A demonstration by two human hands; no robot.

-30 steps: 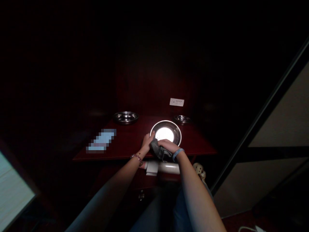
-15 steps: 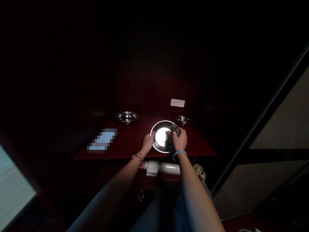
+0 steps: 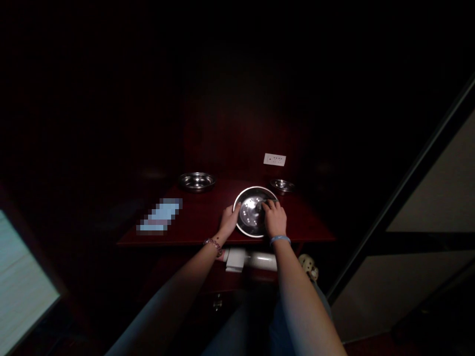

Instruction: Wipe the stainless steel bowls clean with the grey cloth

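Observation:
A shiny stainless steel bowl (image 3: 249, 217) is tilted toward me above the front of a dark red shelf (image 3: 200, 222). My left hand (image 3: 228, 219) is closed on its left rim, thumb over the inner edge. Inside the bowl's right side, my right hand (image 3: 275, 220) presses a small dark grey cloth (image 3: 259, 206) with bent fingers; most of the cloth is hidden under them. Two other steel bowls rest farther back: a wider one (image 3: 197, 182) on the left and a smaller one (image 3: 282, 186) on the right.
A blurred-out pale rectangle (image 3: 160, 215) lies at the shelf's left. A white socket plate (image 3: 274, 159) is on the back wall. Under the shelf edge are a pale cylinder (image 3: 261, 260), a white box-like piece (image 3: 235, 259) and a cream spotted object (image 3: 308, 267).
My right hand has shifted inward and flattened over the cloth, moving it from the bowl's upper right rim toward the inside. My left hand keeps its hold on the rim.

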